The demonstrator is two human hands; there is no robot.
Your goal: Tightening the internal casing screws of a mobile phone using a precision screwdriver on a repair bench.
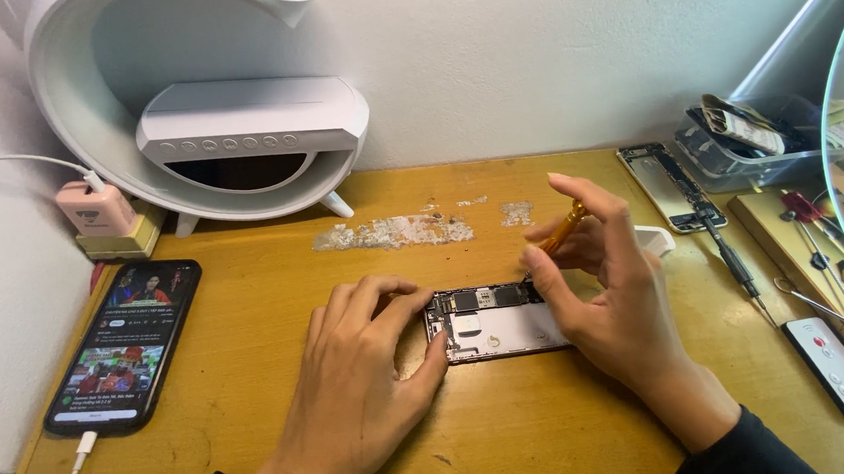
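Head-camera view: an opened smartphone (495, 321), its circuit board and metal shielding exposed, lies flat near the middle of a worn wooden desk (254, 377), directly between the person's two hands. The left hand (359, 395) rests palm-down at the phone's left end, fingers on its upper corner and thumb pressed against its lower edge, steadying it. The right hand (610, 303) covers the phone's right end and is closed around an orange-handled screwdriver (562, 229), which slants down towards the phone's upper edge; the tip is hidden by the fingers. Just right of that hand lie a black screwdriver (736, 265) and a second bare phone frame (669, 186), with a clear plastic parts tray (733, 151) behind them. A small white remote control (835, 368) sits near the desk's right edge. Well to the left, a black smartphone (125, 345) with a lit screen is plugged into a white cable, below a white lamp-shaped speaker stand (236, 131).
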